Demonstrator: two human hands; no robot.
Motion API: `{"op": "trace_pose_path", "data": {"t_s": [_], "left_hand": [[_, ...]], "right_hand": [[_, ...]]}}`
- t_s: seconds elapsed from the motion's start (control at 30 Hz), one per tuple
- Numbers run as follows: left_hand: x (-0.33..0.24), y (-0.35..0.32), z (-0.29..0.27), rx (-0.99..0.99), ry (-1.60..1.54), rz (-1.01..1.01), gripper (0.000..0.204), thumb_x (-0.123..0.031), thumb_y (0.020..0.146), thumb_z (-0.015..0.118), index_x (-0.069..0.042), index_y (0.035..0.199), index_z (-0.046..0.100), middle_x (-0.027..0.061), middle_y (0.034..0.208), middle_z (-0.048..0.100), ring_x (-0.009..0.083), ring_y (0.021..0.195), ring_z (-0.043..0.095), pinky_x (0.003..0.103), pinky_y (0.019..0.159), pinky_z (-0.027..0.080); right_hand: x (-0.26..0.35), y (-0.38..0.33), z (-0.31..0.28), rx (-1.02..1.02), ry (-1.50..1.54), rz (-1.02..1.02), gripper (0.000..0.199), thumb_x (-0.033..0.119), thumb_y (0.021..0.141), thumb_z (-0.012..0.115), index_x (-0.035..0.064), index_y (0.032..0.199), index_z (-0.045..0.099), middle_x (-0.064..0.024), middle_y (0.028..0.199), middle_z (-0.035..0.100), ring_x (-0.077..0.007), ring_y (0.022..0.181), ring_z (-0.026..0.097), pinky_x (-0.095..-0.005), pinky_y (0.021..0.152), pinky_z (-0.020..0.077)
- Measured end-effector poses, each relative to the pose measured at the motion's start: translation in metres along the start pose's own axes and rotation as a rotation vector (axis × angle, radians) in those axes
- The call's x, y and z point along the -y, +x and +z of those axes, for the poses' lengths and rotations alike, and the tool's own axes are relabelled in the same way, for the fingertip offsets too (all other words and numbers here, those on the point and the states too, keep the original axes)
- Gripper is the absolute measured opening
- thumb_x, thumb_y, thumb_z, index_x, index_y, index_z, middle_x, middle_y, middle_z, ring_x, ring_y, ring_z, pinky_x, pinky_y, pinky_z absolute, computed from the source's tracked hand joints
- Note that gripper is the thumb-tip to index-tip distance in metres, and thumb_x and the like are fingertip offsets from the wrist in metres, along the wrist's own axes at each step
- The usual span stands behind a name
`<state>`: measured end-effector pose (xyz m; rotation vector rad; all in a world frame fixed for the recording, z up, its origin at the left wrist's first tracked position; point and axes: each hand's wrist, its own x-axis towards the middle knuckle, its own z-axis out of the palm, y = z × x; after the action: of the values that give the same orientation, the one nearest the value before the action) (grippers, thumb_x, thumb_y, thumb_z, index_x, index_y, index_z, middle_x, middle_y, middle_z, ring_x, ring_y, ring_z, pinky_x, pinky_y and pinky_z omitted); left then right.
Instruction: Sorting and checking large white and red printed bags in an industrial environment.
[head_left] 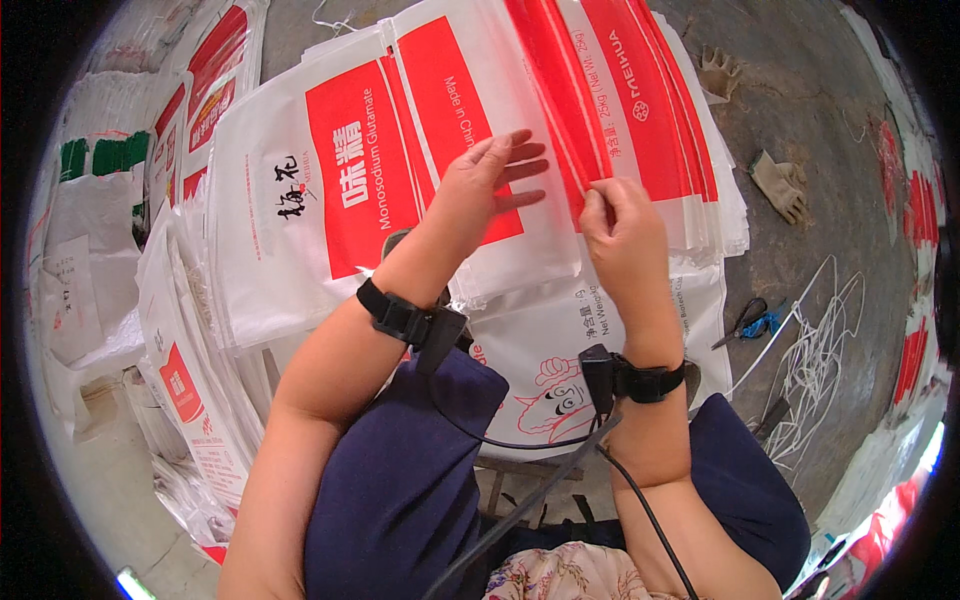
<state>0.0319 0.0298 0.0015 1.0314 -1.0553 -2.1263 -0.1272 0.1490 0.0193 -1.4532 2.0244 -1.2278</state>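
A pile of flat white-and-red printed sacks (262, 225) lies in front of me, its layers fanned out at the right. My left hand (480, 180) is over the top sack with fingers spread and holds nothing; whether it touches the surface I cannot tell. To its right, my right hand (626, 218) pinches the edge of a red-and-white sack (560, 90) between thumb and fingers. Beneath the pile, near my knees, is another white sack with a red cartoon figure (555, 400). Both wrists wear black straps with small cabled devices.
At the left stand more stacks of printed sacks (185, 390). On the grey floor (800, 110) to the right lie a work glove (780, 188), another glove (718, 73), scissors (748, 316) with a blue piece beside them, and a tangle of white string (815, 360). Black cables cross my lap.
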Motion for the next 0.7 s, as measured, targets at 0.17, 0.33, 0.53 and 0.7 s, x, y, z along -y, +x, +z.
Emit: {"op": "trace_pose_path", "data": {"t_s": [0.17, 0.33, 0.53, 0.7], "left_hand": [[-0.001, -0.006, -0.049, -0.285, 0.083, 0.177, 0.037, -0.017, 0.107, 0.051, -0.004, 0.142, 0.054, 0.0132, 0.133, 0.062, 0.0256, 0.129, 0.058, 0.046, 0.101, 0.054], [0.012, 0.002, -0.087, -0.79, 0.161, 0.23, 0.041, -0.007, 0.1, 0.057, -0.002, 0.14, 0.052, 0.0106, 0.127, 0.064, 0.0177, 0.121, 0.059, 0.032, 0.104, 0.046], [0.029, 0.014, -0.106, -0.647, 0.163, 0.086, 0.043, -0.017, 0.1, 0.062, 0.003, 0.137, 0.052, 0.0124, 0.125, 0.066, 0.0204, 0.108, 0.067, 0.035, 0.092, 0.055], [-0.001, -0.008, -0.066, -0.383, -0.087, -0.078, 0.051, -0.033, 0.1, 0.069, -0.001, 0.137, 0.054, 0.0117, 0.124, 0.068, 0.0223, 0.111, 0.068, 0.039, 0.096, 0.057]], "right_hand": [[-0.001, 0.008, -0.035, -0.101, -0.231, -0.022, 0.01, 0.006, 0.092, 0.061, 0.0, 0.1, 0.065, -0.0177, 0.101, 0.065, -0.0381, 0.094, 0.065, -0.0452, 0.084, 0.0531], [0.004, 0.011, -0.042, -0.429, -0.331, -0.219, 0.017, 0.002, 0.09, 0.06, 0.0027, 0.105, 0.068, -0.0163, 0.116, 0.066, -0.0344, 0.117, 0.06, -0.0437, 0.105, 0.0457], [-0.014, -0.007, 0.025, 0.004, -0.049, -0.14, 0.022, 0.006, 0.091, 0.062, 0.0006, 0.112, 0.067, -0.0211, 0.126, 0.063, -0.0387, 0.121, 0.059, -0.0467, 0.106, 0.0457], [-0.012, -0.024, 0.046, 0.181, -0.084, -0.142, 0.037, 0.017, 0.094, 0.065, -0.0018, 0.126, 0.064, -0.025, 0.132, 0.06, -0.0408, 0.123, 0.058, -0.0467, 0.107, 0.0459]]}}
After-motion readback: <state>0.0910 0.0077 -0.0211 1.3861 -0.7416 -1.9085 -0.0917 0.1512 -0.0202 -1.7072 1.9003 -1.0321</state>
